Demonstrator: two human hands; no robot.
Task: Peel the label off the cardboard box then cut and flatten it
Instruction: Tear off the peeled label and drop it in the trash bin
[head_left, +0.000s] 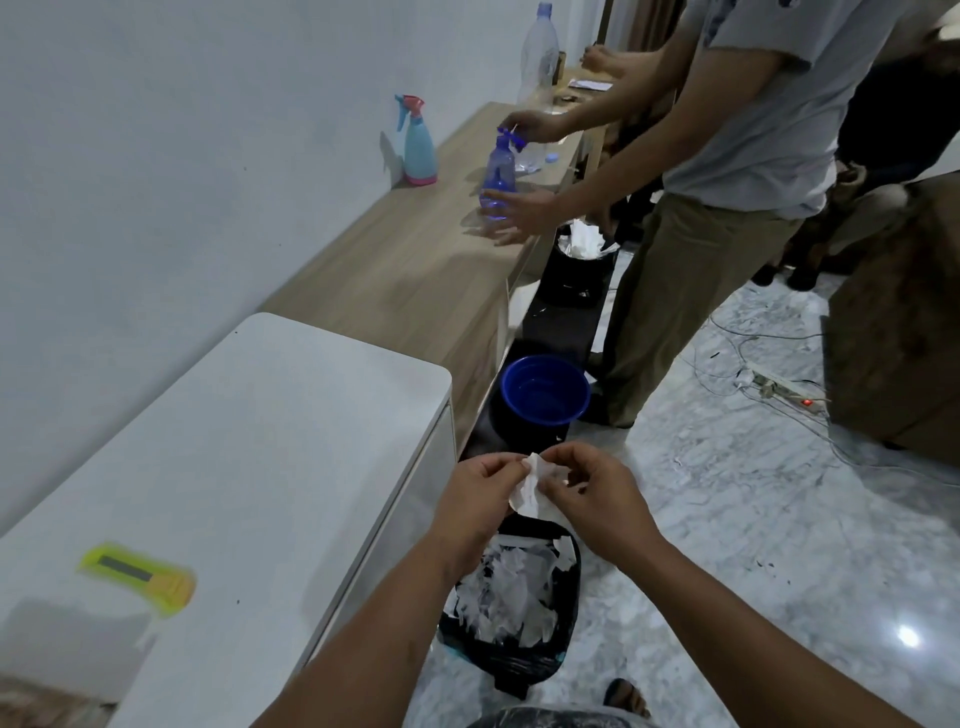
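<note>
My left hand and my right hand pinch a crumpled white piece of peeled label between them. They hold it just above a black bin lined with a black bag and filled with white paper scraps. A yellow box cutter lies on the white table to my left, well away from both hands. At the bottom left corner a brown edge, perhaps the cardboard box, shows only partly.
A blue basin sits on the floor ahead. Another person stands at the wooden counter, handling a blue spray bottle. A second bin, a power strip with cables and a brown cabinet are further off.
</note>
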